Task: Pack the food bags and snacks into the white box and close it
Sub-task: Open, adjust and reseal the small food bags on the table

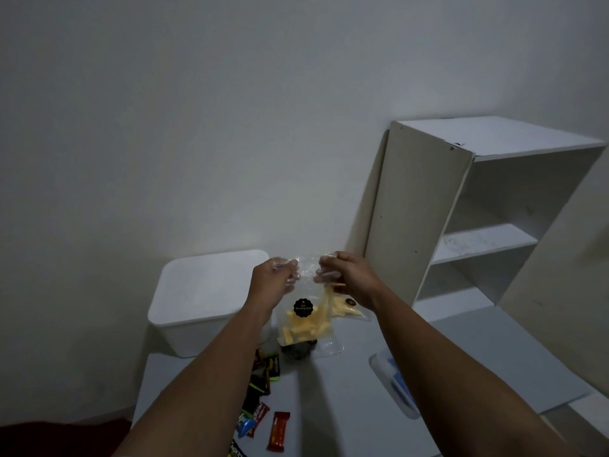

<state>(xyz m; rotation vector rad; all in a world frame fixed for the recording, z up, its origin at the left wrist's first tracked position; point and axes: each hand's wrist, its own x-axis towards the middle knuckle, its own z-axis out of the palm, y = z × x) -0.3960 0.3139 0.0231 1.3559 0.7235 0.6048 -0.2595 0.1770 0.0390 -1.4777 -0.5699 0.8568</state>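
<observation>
Head view, near to far. Snack bars [260, 420]: loose on the counter [346, 407], near edge. Clear food bag [304, 319]: off the counter, hanging long axis vertical, top edge pinched shut-fingered between left hand [273, 282] and right hand [346, 282]. Second bag [346, 310]: apparently lying behind. White box [204, 298]: left of the grip, beyond it, lid on; left hand nearer.

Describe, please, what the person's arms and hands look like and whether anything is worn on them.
Both forearms are bare, with no sleeves in view. The left hand and the right hand show no watch, bracelet or ring. Thin clear plastic covers the fingertips, but whether it is a glove or bag film cannot be told.
</observation>
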